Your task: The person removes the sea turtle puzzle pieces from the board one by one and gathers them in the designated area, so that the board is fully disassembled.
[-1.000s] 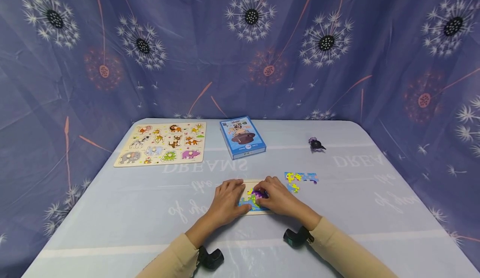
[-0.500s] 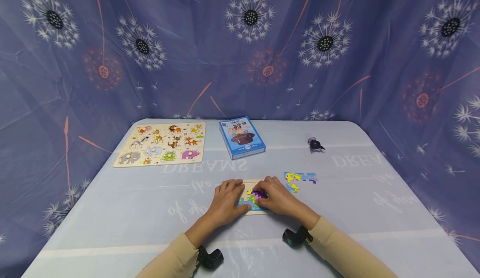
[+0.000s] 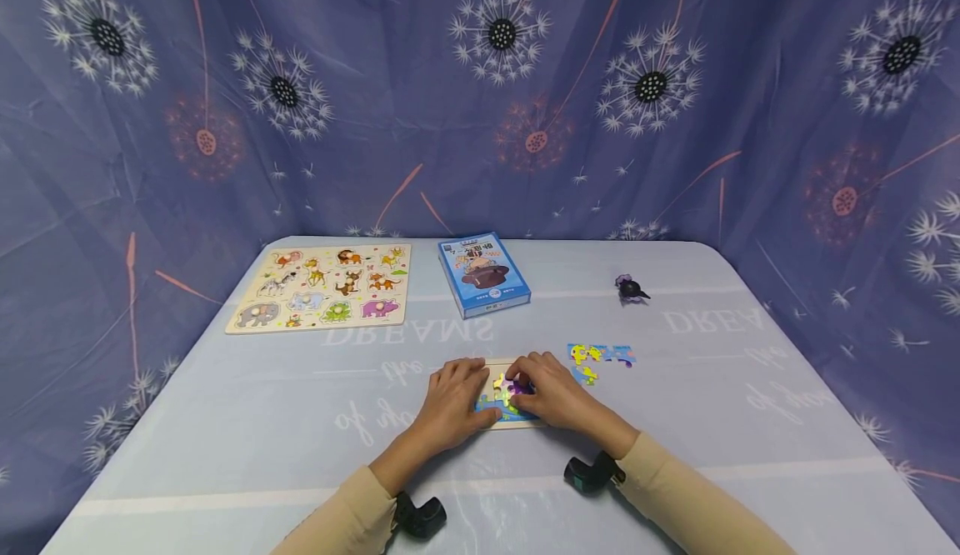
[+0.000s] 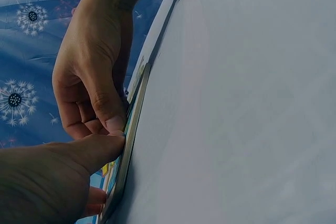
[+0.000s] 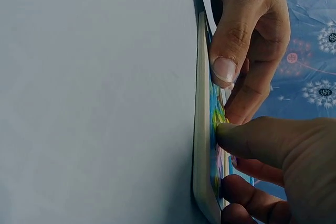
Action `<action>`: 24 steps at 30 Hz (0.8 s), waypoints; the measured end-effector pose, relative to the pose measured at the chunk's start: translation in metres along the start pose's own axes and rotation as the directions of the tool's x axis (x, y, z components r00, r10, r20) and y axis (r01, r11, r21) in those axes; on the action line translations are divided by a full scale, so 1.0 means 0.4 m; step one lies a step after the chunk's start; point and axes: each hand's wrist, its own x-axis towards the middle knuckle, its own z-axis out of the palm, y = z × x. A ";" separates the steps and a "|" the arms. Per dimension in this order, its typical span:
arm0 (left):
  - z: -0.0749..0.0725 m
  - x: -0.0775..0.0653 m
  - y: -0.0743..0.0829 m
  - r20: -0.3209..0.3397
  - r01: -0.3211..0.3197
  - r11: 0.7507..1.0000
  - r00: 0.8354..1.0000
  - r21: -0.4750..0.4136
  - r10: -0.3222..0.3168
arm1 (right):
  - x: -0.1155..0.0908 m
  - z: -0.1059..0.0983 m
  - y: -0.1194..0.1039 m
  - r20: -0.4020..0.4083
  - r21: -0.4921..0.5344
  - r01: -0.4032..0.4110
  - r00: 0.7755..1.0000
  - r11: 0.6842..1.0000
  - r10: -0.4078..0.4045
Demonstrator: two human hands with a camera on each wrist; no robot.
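Note:
A small jigsaw puzzle in a pale wooden tray (image 3: 491, 367) lies in front of me, partly hidden under both hands. My left hand (image 3: 452, 401) rests over its left side, fingers extended toward the far edge, thumb pressing on the near part. My right hand (image 3: 558, 394) pinches a yellow, white and purple puzzle piece (image 3: 514, 388) between thumb and index finger, low over the tray. Blue and green pieces (image 3: 512, 414) fill the near side. In the right wrist view, the right thumb and fingertips are right at the puzzle's surface.
Loose blue and yellow puzzle pieces (image 3: 588, 363) lie just right of the tray. Farther back are a wooden animal peg puzzle (image 3: 318, 288), a blue box (image 3: 485, 276) and a small dark object with a pointed end (image 3: 632, 288). A patterned curtain (image 3: 405, 97) stands behind the table.
The puzzle piece in my right fingers has turned: its purple part has shifted right, and yellow and white now show. My left hand stays in place.

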 end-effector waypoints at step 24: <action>0.000 0.000 -0.005 0.003 -0.006 1.000 1.000 -0.023 0.006 | -0.023 -0.032 0.028 -0.054 0.061 0.007 0.999 0.998 -0.003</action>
